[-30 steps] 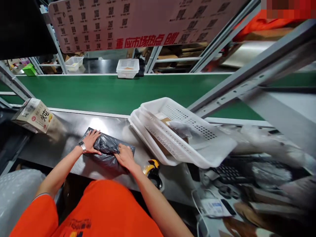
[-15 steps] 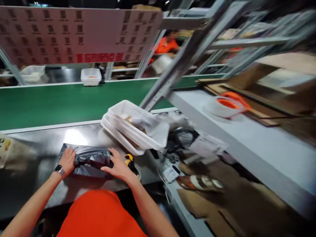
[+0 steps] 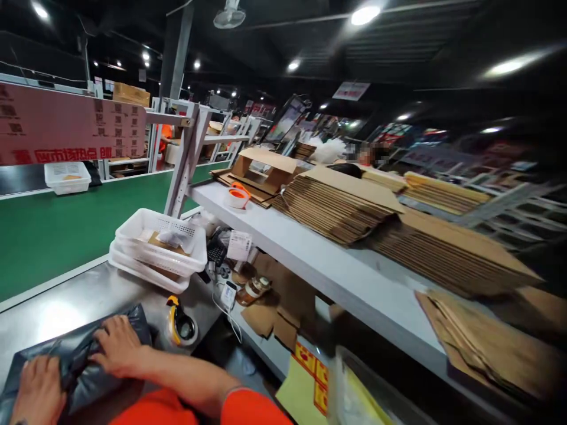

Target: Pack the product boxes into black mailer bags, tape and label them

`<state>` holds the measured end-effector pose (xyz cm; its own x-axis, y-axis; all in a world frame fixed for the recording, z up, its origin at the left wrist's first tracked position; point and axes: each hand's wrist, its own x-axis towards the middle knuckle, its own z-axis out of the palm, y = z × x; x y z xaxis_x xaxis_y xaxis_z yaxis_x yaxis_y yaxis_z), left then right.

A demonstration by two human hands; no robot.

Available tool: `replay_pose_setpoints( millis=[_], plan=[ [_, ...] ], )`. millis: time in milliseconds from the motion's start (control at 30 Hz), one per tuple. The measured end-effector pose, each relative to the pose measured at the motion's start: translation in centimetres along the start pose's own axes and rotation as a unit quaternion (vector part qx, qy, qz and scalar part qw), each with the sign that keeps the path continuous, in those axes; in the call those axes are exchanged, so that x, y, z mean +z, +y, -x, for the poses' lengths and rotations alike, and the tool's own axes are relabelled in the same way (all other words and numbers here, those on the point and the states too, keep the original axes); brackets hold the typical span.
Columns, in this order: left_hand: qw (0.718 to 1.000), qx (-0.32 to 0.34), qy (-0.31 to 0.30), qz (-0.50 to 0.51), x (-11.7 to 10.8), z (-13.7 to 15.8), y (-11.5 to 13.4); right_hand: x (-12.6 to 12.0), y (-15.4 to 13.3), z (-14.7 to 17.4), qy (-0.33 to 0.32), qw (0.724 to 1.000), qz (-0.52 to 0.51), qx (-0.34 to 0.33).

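A dark grey plastic mailing bag (image 3: 80,383), puffy and creased, lies on the metal bench at the lower left. My left hand (image 3: 39,389) is closed on its near left part, cut off by the lower frame edge. Across the top of the bag's right part, my right hand (image 3: 117,348) bends its fingers over the plastic, thumb apart. What the bag contains is hidden. Just right of it stands a yellow and black tape dispenser (image 3: 181,323). Behind lie stacked white plastic baskets (image 3: 157,251), the upper one holding a brown piece and a whitish packet.
A green conveyor belt (image 3: 88,218) runs behind the metal bench (image 3: 95,289). On the right, a grey shelf (image 3: 310,260) carries stacked flat cardboard (image 3: 336,203) and a tape roll (image 3: 237,196). Beneath it are a bottle (image 3: 254,290), a cable and a small white device (image 3: 228,295).
My view has swung right and up, so the bench things appear further left and more shelf shows. Both hands stay on the mailing bag; my right hand now lies further over its top.
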<state>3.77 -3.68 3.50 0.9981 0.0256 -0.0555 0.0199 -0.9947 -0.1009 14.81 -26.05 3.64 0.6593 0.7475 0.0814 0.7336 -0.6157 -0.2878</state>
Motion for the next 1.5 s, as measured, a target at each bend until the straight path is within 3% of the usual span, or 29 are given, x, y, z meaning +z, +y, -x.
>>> replay_pose_setpoints(
  millis=[133,233,400,567,733,1033,1233,1367,1500],
  plan=[
    [0.999,-0.03,0.002,0.015,-1.7,0.2,0.7,-2.1,0.2,-1.1,-0.041,0.996,0.071,-0.044],
    [0.997,-0.063,0.005,0.032,-1.3,0.5,0.5,-3.4,0.3,-2.3,-0.068,0.994,0.066,-0.061],
    [0.985,-0.144,0.08,0.055,-0.1,1.3,1.9,-4.8,-0.1,-3.3,-0.103,0.991,0.034,-0.078],
    [0.957,-0.244,0.1,0.122,-1.2,1.6,5.5,-4.6,-0.3,-2.8,-0.125,0.988,0.032,-0.083],
    [0.931,-0.327,0.083,0.14,-1.6,1.3,7.2,-4.0,-0.5,-2.4,-0.127,0.986,0.047,-0.094],
    [0.919,-0.346,0.099,0.161,-1.3,1.6,13.1,-4.0,-1.0,-1.2,-0.09,0.991,0.029,-0.096],
    [0.924,-0.338,0.071,0.168,-1.3,2.2,12.7,-4.0,-1.8,-2.2,-0.082,0.989,0.022,-0.123],
    [0.931,-0.309,0.048,0.188,-1.0,3.0,12.2,-4.3,-1.6,-3.5,-0.108,0.99,-0.014,-0.095],
    [0.931,-0.322,0.073,0.153,-0.7,3.0,12.8,-4.1,-1.5,-3.8,-0.095,0.993,-0.021,-0.07]
  ],
)
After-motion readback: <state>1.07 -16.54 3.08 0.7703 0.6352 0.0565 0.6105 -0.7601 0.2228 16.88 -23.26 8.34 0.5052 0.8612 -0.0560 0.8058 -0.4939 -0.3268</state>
